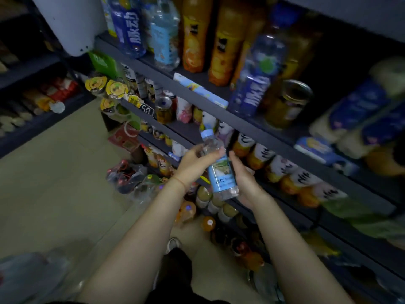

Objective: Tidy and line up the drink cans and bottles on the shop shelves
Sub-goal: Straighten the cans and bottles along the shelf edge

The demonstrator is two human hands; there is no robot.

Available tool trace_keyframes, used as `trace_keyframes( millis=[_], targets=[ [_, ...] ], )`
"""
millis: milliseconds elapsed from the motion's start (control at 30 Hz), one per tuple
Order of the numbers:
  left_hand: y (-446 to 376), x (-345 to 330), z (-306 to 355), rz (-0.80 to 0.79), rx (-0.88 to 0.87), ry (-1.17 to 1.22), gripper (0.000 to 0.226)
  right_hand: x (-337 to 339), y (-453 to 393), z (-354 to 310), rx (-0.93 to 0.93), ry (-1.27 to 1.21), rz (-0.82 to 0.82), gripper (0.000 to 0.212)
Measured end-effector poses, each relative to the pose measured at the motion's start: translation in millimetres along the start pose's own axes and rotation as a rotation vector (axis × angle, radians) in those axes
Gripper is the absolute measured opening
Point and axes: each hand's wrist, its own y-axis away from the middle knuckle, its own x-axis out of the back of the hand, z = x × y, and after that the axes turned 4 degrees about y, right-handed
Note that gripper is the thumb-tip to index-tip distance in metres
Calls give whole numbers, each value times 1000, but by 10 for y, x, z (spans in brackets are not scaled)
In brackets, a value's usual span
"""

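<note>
- Dark metal shelves (219, 110) run across the right side of a dim shop aisle, above a pale tiled floor (54, 172).
- Both bare hands hold one clear water bottle (217, 165) in front of the shelves, about level with the middle one; it has a light blue cap and a blue label.
- That bottle is tilted, cap up and to the left, base down and to the right.
- At the bottle's upper part, just below the cap, the left hand (195, 161) has its grip closed round the neck, fingers curled over it.
- At the bottle's lower half, the right hand (243, 174) grips the label, its thumb lying along the right side of the bottle.
- Above the bottle, the top shelf carries tall orange juice bottles (228, 42), blue-labelled drink bottles (129, 25) and a glass jar (287, 104) with a metal lid.
- Just right of the bottle, a row of orange drinks with white labels (282, 170) lies along the middle shelf; the picture is blurred there.
- Up and left of the bottle, a gold can (164, 109) stands on a shelf, near round yellow-lidded cups (116, 89).
- Below the bottle, more bottles (206, 194) fill the lowest levels and a wrapped bundle (127, 174) sits on the floor.
</note>
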Motion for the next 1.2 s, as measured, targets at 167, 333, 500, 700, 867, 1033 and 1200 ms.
trace_keyframes(
  millis=[167,333,500,700,867,1033,1200],
  targets=[
    [1052,-1159,-119,-30,-91,-55,20,880,1247,507,182,-67,-112,37],
    [2000,-2516,-3,-133,-159,-96,34,1876,2624,684,365,-173,50,38],
    [2669,-3840,207,-325,-259,-45,16,2857,3766,595,564,-223,236,48],
    [3205,-5146,214,-526,-391,77,11,3869,4650,576,726,-141,473,33],
    [3379,-6017,214,-571,-474,270,33,4559,5044,501,827,-42,554,34],
    [3636,-6913,231,-625,-546,370,35,5375,5538,448,873,104,595,32],
    [4045,-7776,385,-711,-563,375,41,6181,6183,386,922,192,646,31]
  ],
)
